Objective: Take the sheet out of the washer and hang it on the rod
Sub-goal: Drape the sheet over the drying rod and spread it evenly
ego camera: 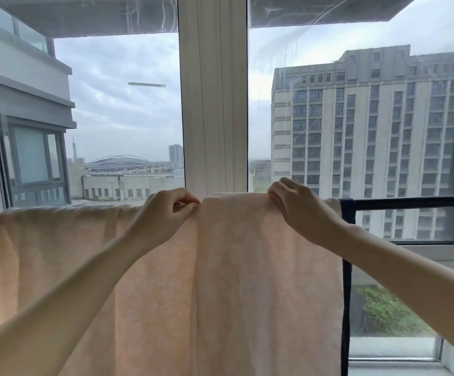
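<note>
A pale peach sheet (261, 280) with a faint pattern hangs draped over a dark horizontal rod (415, 202), covering the rod from the left edge to just right of centre. My left hand (166, 213) pinches the sheet's top fold at the middle. A little to the right, my right hand (299, 210) grips the top edge with curled fingers. Between the hands the fabric forms a raised, overlapping panel. The washer is out of view.
A dark strip of fabric (346, 280) hangs on the rod beside the sheet's right edge. Right behind the rod stands a big window with a white centre post (215, 104); buildings show outside. A window sill (394, 370) lies at the lower right.
</note>
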The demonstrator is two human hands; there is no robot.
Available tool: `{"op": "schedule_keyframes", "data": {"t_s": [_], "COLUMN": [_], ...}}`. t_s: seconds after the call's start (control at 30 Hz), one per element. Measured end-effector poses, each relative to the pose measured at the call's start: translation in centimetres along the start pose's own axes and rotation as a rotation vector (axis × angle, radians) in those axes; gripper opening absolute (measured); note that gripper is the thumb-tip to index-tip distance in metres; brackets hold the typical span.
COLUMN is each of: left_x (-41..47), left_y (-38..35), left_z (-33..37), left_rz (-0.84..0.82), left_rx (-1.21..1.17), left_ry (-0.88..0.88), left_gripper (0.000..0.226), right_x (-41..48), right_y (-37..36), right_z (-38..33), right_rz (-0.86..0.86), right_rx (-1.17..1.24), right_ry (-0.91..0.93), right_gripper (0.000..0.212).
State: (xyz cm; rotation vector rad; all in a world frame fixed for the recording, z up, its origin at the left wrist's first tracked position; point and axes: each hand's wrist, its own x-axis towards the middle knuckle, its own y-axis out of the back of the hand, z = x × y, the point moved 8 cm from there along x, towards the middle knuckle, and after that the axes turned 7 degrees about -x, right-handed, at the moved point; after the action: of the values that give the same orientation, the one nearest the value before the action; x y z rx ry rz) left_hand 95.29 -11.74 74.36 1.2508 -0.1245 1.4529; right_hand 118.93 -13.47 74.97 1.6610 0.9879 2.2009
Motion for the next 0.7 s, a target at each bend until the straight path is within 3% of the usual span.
{"op": "schedule_keyframes", "data": {"t_s": [0.13, 0.3, 0.4, 0.53, 0.7], "left_x": [-0.1, 0.5, 0.9, 0.7, 0.5], "left_y": [0.0, 0.7, 0.0, -1.0, 0.4], "left_z": [0.0, 0.2, 0.6, 1.7, 0.7], "left_rz": [0.026, 0.099, 0.085, 0.1, 0.126], "left_rx": [0.02, 0.058, 0.069, 0.115, 0.185], "left_ry": [0.007, 0.062, 0.079, 0.066, 0.071], "left_gripper": [0.005, 0.012, 0.011, 0.01, 0.009], "right_x": [-1.0, -0.9, 0.2, 0.6, 0.5], "right_y": [0.9, 2.7, 2.9, 0.9, 1.0], "right_z": [3.8, 7.7, 4.3, -2.1, -1.3], "right_rz": [0.07, -0.038, -0.04, -0.093, 0.028], "right_rx": [-0.036, -0.244, -0.116, 0.114, 0.194], "right_ry": [-0.159, -0.408, -0.264, 0.014, -0.016], "right_gripper": [0.02, 0.024, 0.012, 0.018, 0.009]}}
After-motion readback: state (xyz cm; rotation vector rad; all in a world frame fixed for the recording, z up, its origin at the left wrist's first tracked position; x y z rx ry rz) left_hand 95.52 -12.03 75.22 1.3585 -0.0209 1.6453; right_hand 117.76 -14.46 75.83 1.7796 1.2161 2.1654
